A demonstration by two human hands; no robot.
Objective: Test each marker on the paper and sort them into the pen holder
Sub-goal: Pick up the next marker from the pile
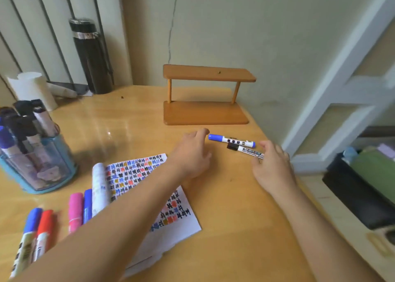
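the black marker [245,150] reads "whiteboard marker"; it lies just beside the blue marker [232,140] on the desk [224,239]. right hand [272,166], fingers loosely curled, touches its end. left hand [192,153] is spread, empty, near the blue cap.

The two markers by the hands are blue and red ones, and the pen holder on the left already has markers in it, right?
Not quite. In the head view the markers by the hands are a blue-capped marker and a black-capped marker, not red. The pen holder on the left does hold markers.
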